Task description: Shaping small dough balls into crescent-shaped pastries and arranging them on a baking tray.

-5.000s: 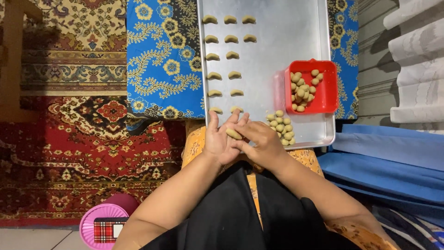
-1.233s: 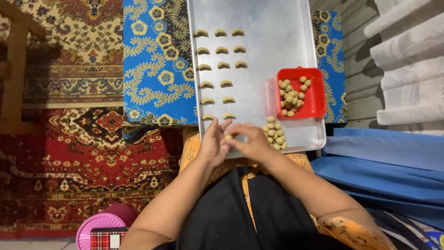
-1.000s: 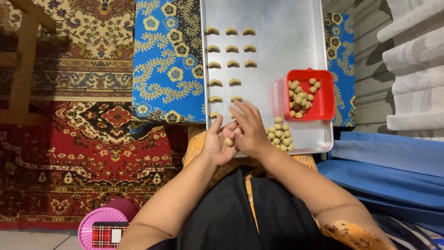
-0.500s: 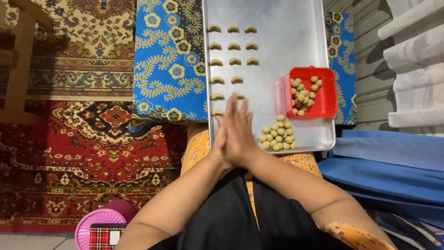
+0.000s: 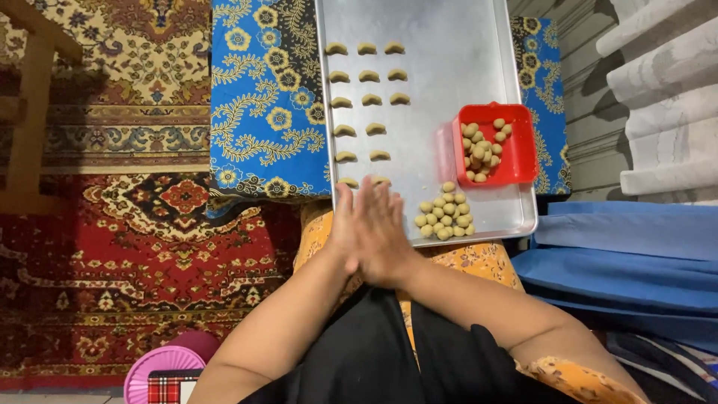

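Palms pressed flat together, right hand (image 5: 381, 232) over left hand (image 5: 345, 224), fingers straight, contents hidden; beside smooth dough balls (image 5: 444, 219) on brushed-metal tray (image 5: 449, 75).

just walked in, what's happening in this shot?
A person's left hand and right hand are pressed palm to palm over the near edge of a long silver metal baking tray. Whether anything sits between the palms cannot be seen. The tray holds rows of small tan crescent-shaped dough pieces, a loose pile of little tan dough balls, and a red square plastic tub with more balls. It lies on a blue floral cloth.
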